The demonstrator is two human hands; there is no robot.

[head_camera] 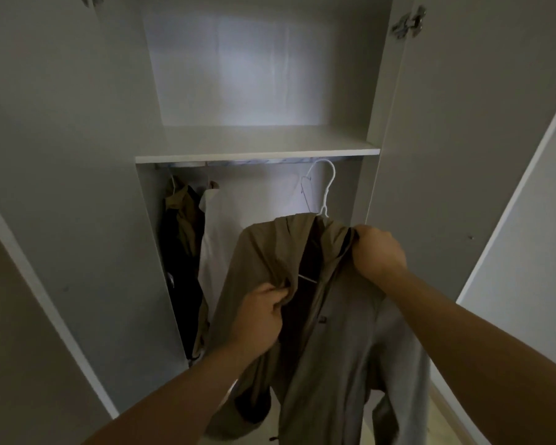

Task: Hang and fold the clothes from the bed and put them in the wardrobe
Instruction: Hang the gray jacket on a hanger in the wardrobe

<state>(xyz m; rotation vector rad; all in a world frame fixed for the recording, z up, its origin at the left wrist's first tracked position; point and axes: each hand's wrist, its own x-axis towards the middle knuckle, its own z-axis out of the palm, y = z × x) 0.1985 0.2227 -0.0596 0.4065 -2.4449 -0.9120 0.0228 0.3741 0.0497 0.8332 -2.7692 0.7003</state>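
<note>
A tan zip jacket (328, 332) hangs open on a white hanger (329, 187) in front of the open wardrobe. The hanger's hook is just below the rail (238, 162), and whether it rests on the rail I cannot tell. My left hand (267, 311) grips the jacket's left front edge. My right hand (377, 248) grips the fabric at the jacket's right shoulder near the collar. The hanger's bar shows inside the open front.
Several garments (187, 252), olive, black and white, hang at the left end of the rail. A white shelf (257, 149) sits above the rail. Wardrobe doors (463, 123) stand open on both sides. Pale floor shows at the bottom right.
</note>
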